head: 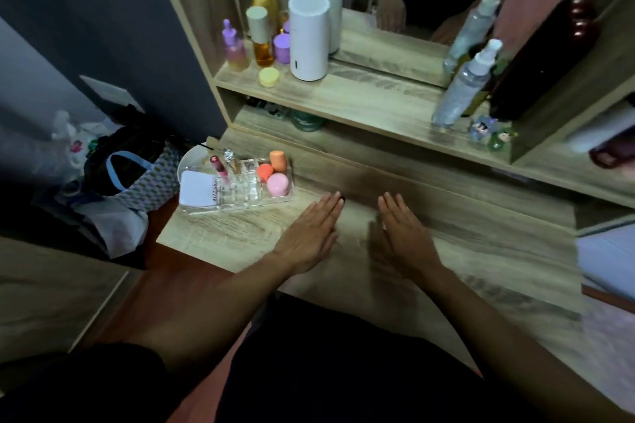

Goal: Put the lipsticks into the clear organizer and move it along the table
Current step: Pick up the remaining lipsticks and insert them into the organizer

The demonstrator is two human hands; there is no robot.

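Observation:
The clear organizer (240,197) stands at the left end of the wooden table (464,251). A pink lipstick (218,166) and a clear-capped one (231,159) stand upright in its slots. Its right compartment holds orange and pink makeup sponges (275,175); a white compact (197,191) lies at its left. My left hand (309,233) rests flat on the table, fingers straight, just right of the organizer and apart from it. A small dark object (342,197) peeks out at its fingertips. My right hand (405,233) lies flat beside it, holding nothing.
The shelf above carries a white cylinder (308,36), purple and amber bottles (263,41), a yellow jar (268,76) and spray bottles (464,82) before a mirror. Bags (130,175) sit on the floor at left. A white notebook (608,261) lies at the table's right.

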